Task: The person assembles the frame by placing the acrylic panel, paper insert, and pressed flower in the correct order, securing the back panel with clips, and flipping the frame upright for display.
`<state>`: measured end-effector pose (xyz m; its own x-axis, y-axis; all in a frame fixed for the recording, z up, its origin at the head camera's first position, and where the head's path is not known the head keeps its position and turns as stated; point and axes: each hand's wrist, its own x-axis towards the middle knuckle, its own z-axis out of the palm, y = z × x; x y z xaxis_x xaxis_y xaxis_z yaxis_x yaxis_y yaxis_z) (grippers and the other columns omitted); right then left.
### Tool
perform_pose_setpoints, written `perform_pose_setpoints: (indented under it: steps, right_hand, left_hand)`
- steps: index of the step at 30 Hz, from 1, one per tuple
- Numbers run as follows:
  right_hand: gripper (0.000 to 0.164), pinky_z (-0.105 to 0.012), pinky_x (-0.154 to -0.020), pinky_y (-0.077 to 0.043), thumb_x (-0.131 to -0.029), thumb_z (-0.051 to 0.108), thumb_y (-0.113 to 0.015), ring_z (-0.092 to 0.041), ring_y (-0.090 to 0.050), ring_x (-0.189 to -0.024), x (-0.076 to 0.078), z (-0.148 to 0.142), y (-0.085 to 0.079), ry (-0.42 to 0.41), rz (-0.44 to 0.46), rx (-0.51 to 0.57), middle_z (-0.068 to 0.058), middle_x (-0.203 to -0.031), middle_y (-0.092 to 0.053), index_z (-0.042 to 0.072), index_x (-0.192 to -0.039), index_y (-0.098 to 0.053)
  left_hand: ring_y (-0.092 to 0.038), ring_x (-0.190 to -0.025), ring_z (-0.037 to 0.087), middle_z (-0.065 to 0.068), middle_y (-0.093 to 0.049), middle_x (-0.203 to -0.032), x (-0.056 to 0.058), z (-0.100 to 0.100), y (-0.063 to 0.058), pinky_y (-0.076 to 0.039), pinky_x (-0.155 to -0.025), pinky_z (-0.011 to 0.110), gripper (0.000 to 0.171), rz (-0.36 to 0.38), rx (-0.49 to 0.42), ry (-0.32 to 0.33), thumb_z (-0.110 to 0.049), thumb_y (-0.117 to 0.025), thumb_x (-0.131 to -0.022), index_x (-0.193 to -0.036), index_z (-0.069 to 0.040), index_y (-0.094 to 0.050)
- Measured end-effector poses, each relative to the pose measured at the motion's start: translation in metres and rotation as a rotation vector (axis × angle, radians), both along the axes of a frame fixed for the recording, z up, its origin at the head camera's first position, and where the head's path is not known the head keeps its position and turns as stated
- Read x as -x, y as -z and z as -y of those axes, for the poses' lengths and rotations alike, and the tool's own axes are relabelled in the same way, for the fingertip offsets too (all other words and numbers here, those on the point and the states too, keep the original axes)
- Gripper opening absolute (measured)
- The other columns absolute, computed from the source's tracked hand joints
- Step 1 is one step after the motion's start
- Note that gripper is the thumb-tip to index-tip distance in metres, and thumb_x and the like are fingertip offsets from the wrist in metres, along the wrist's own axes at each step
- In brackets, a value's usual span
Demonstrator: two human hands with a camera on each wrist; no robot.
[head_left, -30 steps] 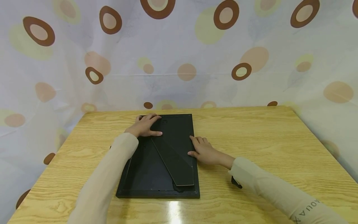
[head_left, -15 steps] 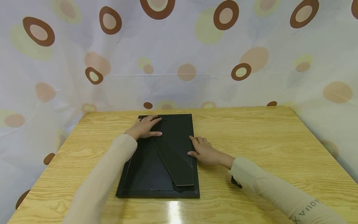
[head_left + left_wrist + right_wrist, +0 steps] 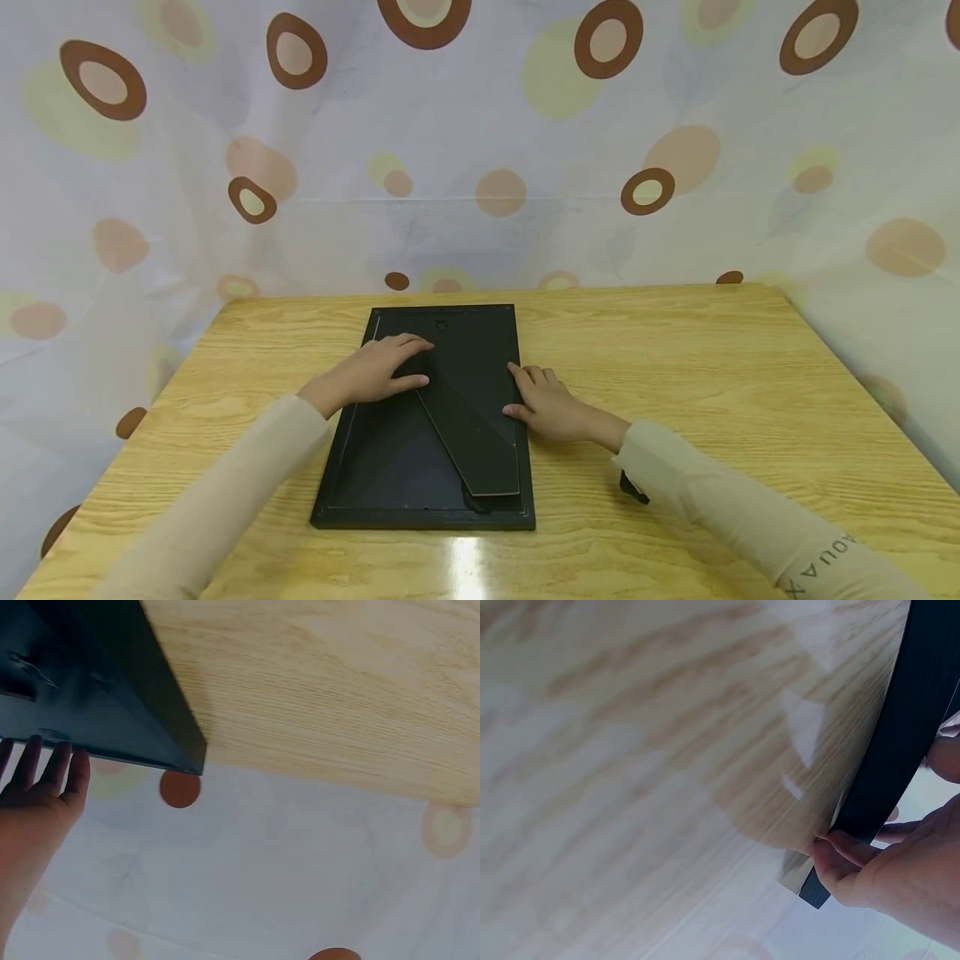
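A black picture frame [image 3: 397, 467] lies face down on the wooden table, its flat easel leg [image 3: 480, 450] slanting across the back panel. My left hand [image 3: 375, 371] is over the frame's left side, fingers extended near the top of the leg and holding nothing. In the left wrist view, its fingertips [image 3: 56, 761] overlap the frame's edge, and the thumb is out of sight. My right hand [image 3: 551, 406] holds the frame's right edge, thumb over the back. Its fingers [image 3: 840, 862] curl against the outer side in the right wrist view.
The wooden table [image 3: 712, 358] extends on both sides of the frame. A pale curtain [image 3: 570, 158] with brown and yellow ovals hangs behind it. Near the frame's top edge is a small hanger [image 3: 442, 325].
My left hand has drawn back from the frame's top left corner toward me, baring that corner and the hanger area. My right hand and the frame have stayed in place.
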<state>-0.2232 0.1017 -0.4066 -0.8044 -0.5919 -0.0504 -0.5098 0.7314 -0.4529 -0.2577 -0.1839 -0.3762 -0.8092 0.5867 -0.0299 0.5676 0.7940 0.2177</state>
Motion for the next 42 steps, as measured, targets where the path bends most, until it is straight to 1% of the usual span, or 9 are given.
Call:
perform_pose_setpoints:
  steps: [4, 7, 12, 15, 21, 24, 28, 32, 42]
  right_hand:
    - [0.065, -0.057, -0.101, -0.027, -0.096, 0.025, -0.047, -0.048, -0.030, -0.124, -0.001, -0.001, 0.000, 0.003, 0.003, 0.007, -0.033, -0.136, -0.030, -0.009, -0.141, -0.018]
    - [0.064, -0.057, -0.101, -0.027, -0.096, 0.025, -0.047, -0.048, -0.030, -0.124, 0.000, -0.001, 0.000, 0.006, 0.003, 0.010, -0.033, -0.137, -0.030, -0.009, -0.142, -0.018]
    - [0.065, -0.057, -0.101, -0.027, -0.096, 0.026, -0.047, -0.047, -0.029, -0.125, 0.001, -0.002, 0.002, 0.003, 0.000, 0.007, -0.032, -0.137, -0.030, -0.008, -0.142, -0.017]
    - [0.065, -0.057, -0.102, -0.027, -0.096, 0.026, -0.047, -0.047, -0.029, -0.125, 0.001, -0.002, 0.002, 0.003, -0.001, 0.009, -0.032, -0.137, -0.030, -0.009, -0.142, -0.017]
    - [0.065, -0.056, -0.101, -0.027, -0.095, 0.025, -0.048, -0.047, -0.030, -0.123, 0.000, -0.001, 0.001, 0.000, -0.012, 0.012, -0.033, -0.136, -0.031, -0.009, -0.142, -0.018]
    - [0.065, -0.056, -0.101, -0.028, -0.095, 0.025, -0.048, -0.047, -0.031, -0.123, -0.001, -0.001, 0.001, -0.001, -0.016, 0.015, -0.033, -0.136, -0.031, -0.009, -0.141, -0.019]
    - [0.065, -0.057, -0.101, -0.028, -0.095, 0.025, -0.048, -0.047, -0.031, -0.122, -0.001, 0.000, 0.000, -0.002, -0.018, 0.018, -0.033, -0.136, -0.031, -0.010, -0.141, -0.019]
    - [0.065, -0.057, -0.101, -0.028, -0.095, 0.025, -0.048, -0.048, -0.031, -0.123, -0.002, 0.000, 0.001, 0.000, -0.020, 0.017, -0.033, -0.136, -0.031, -0.009, -0.141, -0.019]
    - [0.064, -0.056, -0.101, -0.027, -0.095, 0.025, -0.048, -0.047, -0.031, -0.123, -0.002, 0.000, 0.000, 0.007, -0.017, 0.017, -0.033, -0.136, -0.032, -0.009, -0.141, -0.019]
  left_hand:
    - [-0.047, -0.121, 0.028, 0.008, -0.049, -0.133, -0.021, -0.001, -0.004, -0.037, -0.098, 0.052, 0.051, -0.039, -0.007, 0.086, -0.040, -0.056, -0.089, -0.132, -0.013, -0.048]
    - [-0.048, -0.120, 0.025, 0.004, -0.052, -0.130, -0.034, -0.002, -0.005, -0.039, -0.098, 0.049, 0.048, -0.050, -0.011, 0.148, -0.041, -0.057, -0.088, -0.128, -0.015, -0.052]
    - [-0.047, -0.121, 0.021, 0.000, -0.050, -0.131, -0.051, -0.003, -0.005, -0.037, -0.099, 0.046, 0.052, -0.027, -0.022, 0.250, -0.047, -0.059, -0.085, -0.126, -0.018, -0.054]
    - [-0.043, -0.125, 0.020, -0.001, -0.045, -0.136, -0.060, -0.003, -0.004, -0.034, -0.101, 0.045, 0.060, -0.004, -0.006, 0.265, -0.054, -0.059, -0.081, -0.129, -0.020, -0.051]
    - [-0.033, -0.131, 0.021, 0.002, -0.032, -0.145, -0.074, -0.007, -0.002, -0.028, -0.104, 0.045, 0.085, 0.036, 0.054, 0.245, -0.068, -0.059, -0.072, -0.138, -0.019, -0.039]
    - [-0.030, -0.133, 0.025, 0.006, -0.028, -0.147, -0.079, -0.010, 0.000, -0.026, -0.105, 0.047, 0.095, 0.031, 0.082, 0.246, -0.073, -0.058, -0.068, -0.141, -0.017, -0.034]
    - [-0.028, -0.133, 0.027, 0.009, -0.026, -0.147, -0.081, -0.013, 0.003, -0.025, -0.105, 0.048, 0.101, 0.003, 0.103, 0.245, -0.075, -0.059, -0.065, -0.142, -0.015, -0.032]
    - [-0.028, -0.133, 0.027, 0.009, -0.027, -0.147, -0.082, -0.014, 0.003, -0.025, -0.105, 0.048, 0.100, -0.008, 0.107, 0.240, -0.074, -0.060, -0.065, -0.142, -0.015, -0.033]
    - [-0.027, -0.133, 0.025, 0.006, -0.025, -0.148, -0.080, -0.012, 0.005, -0.024, -0.104, 0.048, 0.095, 0.017, 0.116, 0.243, -0.075, -0.056, -0.067, -0.142, -0.021, -0.032]
